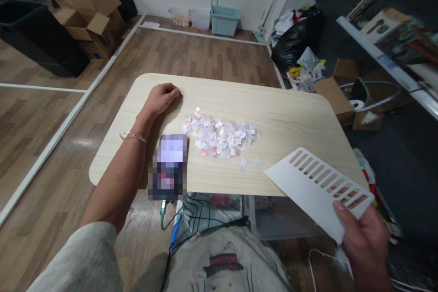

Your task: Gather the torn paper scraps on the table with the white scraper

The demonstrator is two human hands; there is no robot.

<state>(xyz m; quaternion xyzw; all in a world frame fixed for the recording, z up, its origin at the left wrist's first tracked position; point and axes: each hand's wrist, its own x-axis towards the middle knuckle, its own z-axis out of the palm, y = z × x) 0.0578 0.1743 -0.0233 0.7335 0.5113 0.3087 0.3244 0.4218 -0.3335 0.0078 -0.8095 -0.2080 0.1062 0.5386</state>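
My left hand (164,96) rests near the table's far left corner with its fingers curled in, and I see nothing in it. My right hand (366,230) grips a white plastic scraper (301,187) by its slotted edge, over the right front of the pale wooden table (280,109). The scraper's long plain edge faces the person and the table's middle. Between the hands lies a loose heap of small white and pinkish paper scraps (222,137), with a few stray scraps in front of it.
A phone (172,164), blurred out, lies at the table's left front with a cable (163,212) plugged in. Beneath the front edge is a clear plastic bin (284,219). Cardboard boxes (87,13), a black bin (41,36), a teal crate (225,20) and rubbish bags (297,36) stand around.
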